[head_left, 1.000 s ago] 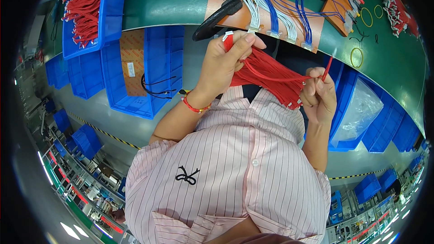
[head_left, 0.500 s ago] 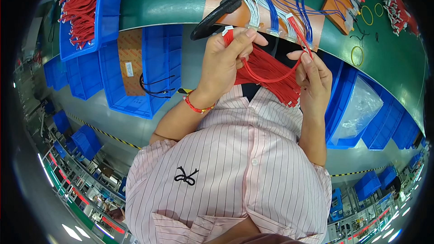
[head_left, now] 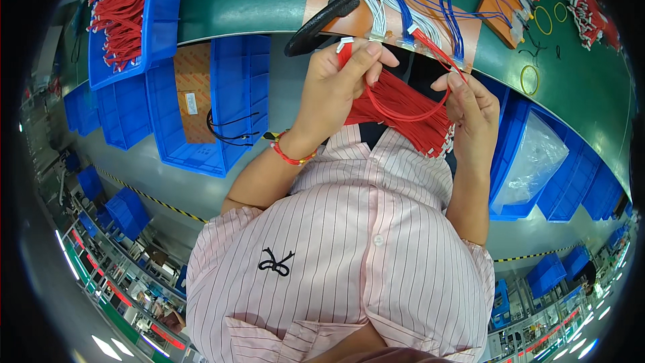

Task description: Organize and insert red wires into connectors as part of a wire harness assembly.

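A red cable with white end connectors hangs in a loop between my two hands, in front of the table edge. My left hand is closed round one end, where a white connector sticks up past the fingers. With thumb and fingertips my right hand pinches the cable near its other end, and the white connector there points up and left. Below and behind the loop lies a thick bundle of red cables with white connectors, on my lap. Beyond my hands, white wires and blue wires run into clear connectors at the table edge.
On the green table are a black strap-like handle, an orange block, yellow rings and red cables at right. A blue bin of red cables stands left. Blue crates sit under the table.
My right hand has shifted slightly right, and the cable's free connector has tipped further left and down. My left hand has barely moved.
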Demonstrator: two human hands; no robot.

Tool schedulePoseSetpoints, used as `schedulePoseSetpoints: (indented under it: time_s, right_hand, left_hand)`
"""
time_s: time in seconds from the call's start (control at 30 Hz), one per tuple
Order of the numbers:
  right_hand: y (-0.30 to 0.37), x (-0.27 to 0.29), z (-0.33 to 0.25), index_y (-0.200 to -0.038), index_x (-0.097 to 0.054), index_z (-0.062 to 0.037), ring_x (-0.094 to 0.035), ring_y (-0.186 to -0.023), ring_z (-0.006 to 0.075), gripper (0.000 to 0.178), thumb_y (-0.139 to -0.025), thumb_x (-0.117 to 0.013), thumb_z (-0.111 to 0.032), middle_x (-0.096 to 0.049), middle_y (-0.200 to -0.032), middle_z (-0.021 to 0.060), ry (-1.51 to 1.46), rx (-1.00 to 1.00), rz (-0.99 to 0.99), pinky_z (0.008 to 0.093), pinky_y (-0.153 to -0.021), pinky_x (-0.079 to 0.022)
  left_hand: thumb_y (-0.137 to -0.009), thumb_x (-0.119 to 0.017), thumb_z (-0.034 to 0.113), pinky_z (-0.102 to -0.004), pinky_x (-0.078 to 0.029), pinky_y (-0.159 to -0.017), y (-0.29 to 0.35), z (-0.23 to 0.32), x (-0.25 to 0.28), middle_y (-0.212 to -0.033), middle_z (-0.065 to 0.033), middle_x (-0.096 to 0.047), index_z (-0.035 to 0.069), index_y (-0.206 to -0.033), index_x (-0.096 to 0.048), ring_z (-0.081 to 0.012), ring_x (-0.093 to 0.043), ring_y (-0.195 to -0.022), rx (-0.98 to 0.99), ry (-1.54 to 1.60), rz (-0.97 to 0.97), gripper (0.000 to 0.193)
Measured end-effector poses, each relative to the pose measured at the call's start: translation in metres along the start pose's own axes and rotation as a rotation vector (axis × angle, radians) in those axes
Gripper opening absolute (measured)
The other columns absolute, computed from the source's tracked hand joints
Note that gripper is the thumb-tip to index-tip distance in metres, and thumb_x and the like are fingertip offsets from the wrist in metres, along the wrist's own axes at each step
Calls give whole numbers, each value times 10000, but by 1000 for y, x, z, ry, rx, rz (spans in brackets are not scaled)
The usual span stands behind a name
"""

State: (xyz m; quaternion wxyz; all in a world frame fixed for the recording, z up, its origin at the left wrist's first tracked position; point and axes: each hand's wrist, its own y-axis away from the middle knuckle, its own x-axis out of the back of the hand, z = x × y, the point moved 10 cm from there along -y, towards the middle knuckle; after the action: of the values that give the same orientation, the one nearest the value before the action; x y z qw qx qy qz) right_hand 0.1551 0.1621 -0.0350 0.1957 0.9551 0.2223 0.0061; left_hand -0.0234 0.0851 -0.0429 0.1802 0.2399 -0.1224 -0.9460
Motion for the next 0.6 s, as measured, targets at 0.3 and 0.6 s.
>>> schedulePoseSetpoints:
  time_s: [0.3,0.6]
  right_hand:
    - [-2,1,0,-948,-728,28,-241,-504,10,306,-967,-614,-255,-383,-577,-97,-34,-11,-20,232,-482,-154]
    - [-1,2,1,-952,-732,30,-234,-496,9,290,-965,-616,-236,-373,-571,-101,-79,-24,-4,235,-478,-148]
  left_hand:
    - [-1025,-498,252,-204,-177,-409,-1,-2,-1,-715,10,-529,-59,-1037,-690,4,-251,-442,110,67,-50,365]
    - [-1048,-443,323,-207,-194,-421,13,-13,2,-767,3,-557,-63,-1077,-679,2,-246,-449,118,-9,-49,454]
